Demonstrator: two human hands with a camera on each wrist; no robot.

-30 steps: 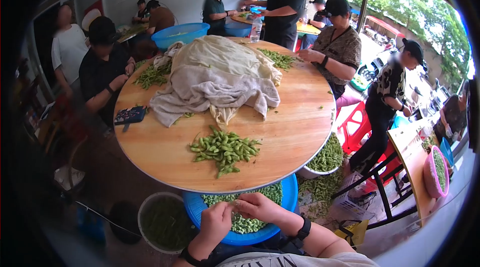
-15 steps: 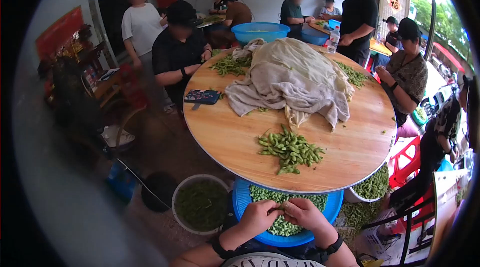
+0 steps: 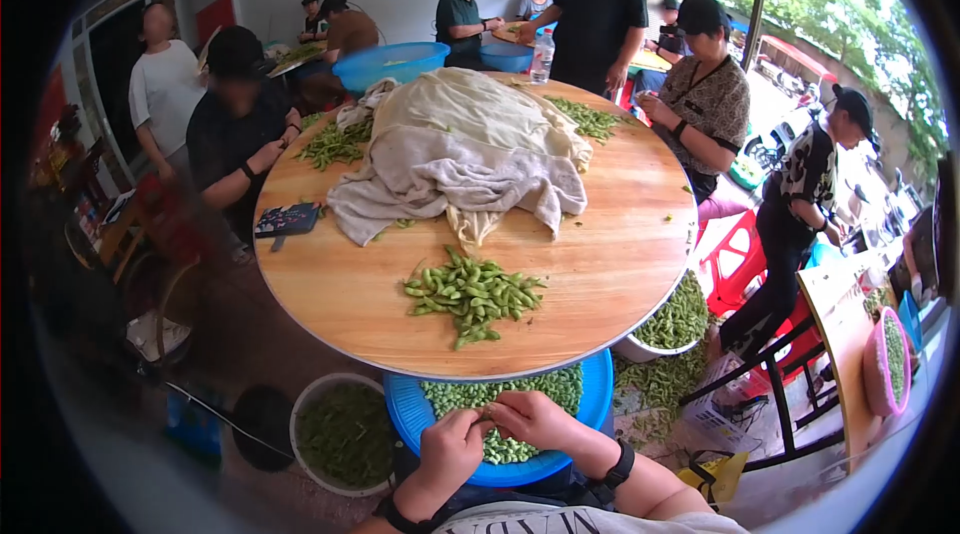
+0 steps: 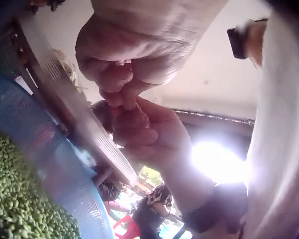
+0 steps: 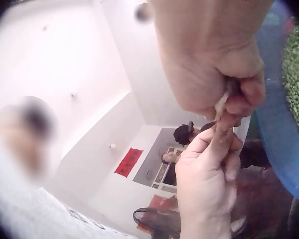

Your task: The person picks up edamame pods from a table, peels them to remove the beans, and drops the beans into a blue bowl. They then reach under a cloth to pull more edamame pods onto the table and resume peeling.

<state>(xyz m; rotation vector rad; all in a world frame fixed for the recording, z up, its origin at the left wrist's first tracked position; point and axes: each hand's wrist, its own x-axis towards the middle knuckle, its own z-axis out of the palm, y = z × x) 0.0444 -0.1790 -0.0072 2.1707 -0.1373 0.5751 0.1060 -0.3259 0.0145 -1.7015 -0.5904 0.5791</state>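
Observation:
Over the blue basin of shelled green beans, my two hands meet at their fingertips. My left hand and my right hand pinch a small soybean pod between them, mostly hidden by the fingers. In the right wrist view, a pale sliver of it shows between the fingers of both hands. A loose pile of green soybean pods lies on the round wooden table, just beyond the basin.
A damp cloth covers a large heap mid-table. Left of the basin stands a bucket of dark pods; to the right, a white tub of pods with more pods strewn on the floor. Several people work around the tables.
My head view swung left-to-right and back, shifting the whole scene. Both hands stay together over the basin, fingertips touching.

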